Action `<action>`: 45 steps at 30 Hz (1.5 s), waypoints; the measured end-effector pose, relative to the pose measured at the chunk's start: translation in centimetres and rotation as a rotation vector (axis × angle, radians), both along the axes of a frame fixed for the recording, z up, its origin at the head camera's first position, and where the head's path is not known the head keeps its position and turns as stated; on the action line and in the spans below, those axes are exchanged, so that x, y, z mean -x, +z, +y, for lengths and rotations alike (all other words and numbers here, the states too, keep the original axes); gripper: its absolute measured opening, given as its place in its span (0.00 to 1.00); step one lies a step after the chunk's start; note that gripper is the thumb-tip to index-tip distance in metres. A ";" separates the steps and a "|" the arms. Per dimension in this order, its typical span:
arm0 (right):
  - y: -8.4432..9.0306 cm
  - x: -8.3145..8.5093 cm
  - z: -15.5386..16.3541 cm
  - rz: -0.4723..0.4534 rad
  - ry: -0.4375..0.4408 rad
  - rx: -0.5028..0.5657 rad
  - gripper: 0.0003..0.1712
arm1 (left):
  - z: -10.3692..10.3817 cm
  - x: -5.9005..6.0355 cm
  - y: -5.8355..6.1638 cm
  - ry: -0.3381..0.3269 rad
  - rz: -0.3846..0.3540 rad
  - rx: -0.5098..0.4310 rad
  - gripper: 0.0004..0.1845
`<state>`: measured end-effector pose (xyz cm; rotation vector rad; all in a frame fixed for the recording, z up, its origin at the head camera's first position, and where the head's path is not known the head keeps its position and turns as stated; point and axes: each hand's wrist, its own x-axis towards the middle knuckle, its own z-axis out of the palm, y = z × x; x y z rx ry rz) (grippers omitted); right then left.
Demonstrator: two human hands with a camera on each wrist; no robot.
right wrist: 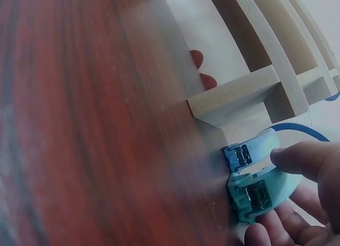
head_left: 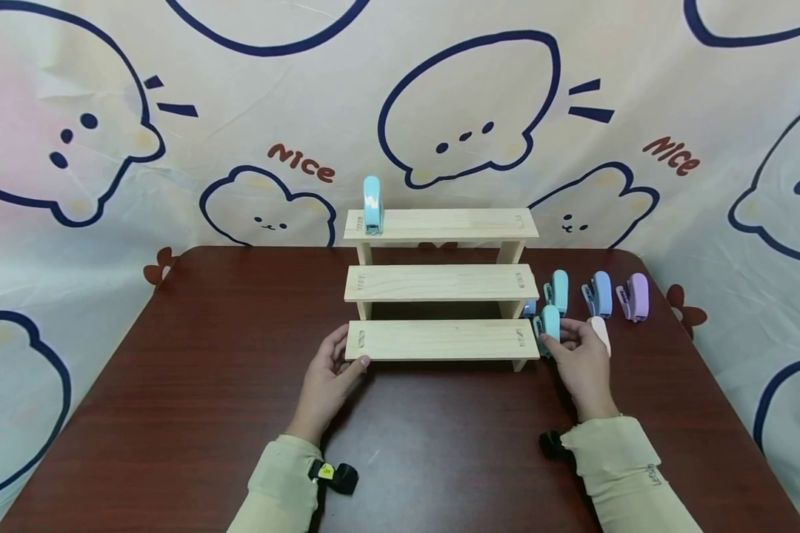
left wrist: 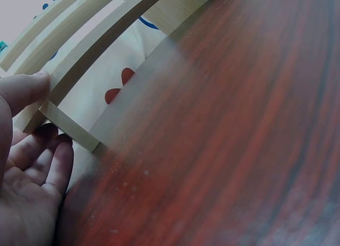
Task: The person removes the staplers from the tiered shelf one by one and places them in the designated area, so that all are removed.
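A three-step wooden stand is on the table, a light blue stapler upright at the left end of its top step. My left hand holds the left end of the lowest step, thumb over the edge and fingers beneath. Just right of the stand, my right hand pinches a teal stapler between thumb and fingers. Beyond it sits a blue stapler, partly hidden by the stand in the head view. A white stapler is beside the right hand, partly covered by it.
Behind the right hand stand another teal stapler, a blue stapler and a purple stapler. The dark brown table meets a cartoon-patterned cloth at its back and sides.
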<state>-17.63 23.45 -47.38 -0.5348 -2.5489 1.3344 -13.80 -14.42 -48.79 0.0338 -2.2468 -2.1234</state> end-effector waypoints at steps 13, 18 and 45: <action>0.8 -0.1 -0.5 -0.005 0.010 -0.092 0.24 | 0.4 -1.1 2.7 0.002 -0.008 0.045 0.34; 1.2 -0.2 -0.6 -0.018 0.011 -0.115 0.24 | 0.3 -1.1 2.6 0.006 -0.008 0.043 0.34; 5.8 -2.2 -2.2 0.162 -0.021 0.132 0.27 | 0.0 -0.1 0.2 0.001 0.011 0.016 0.34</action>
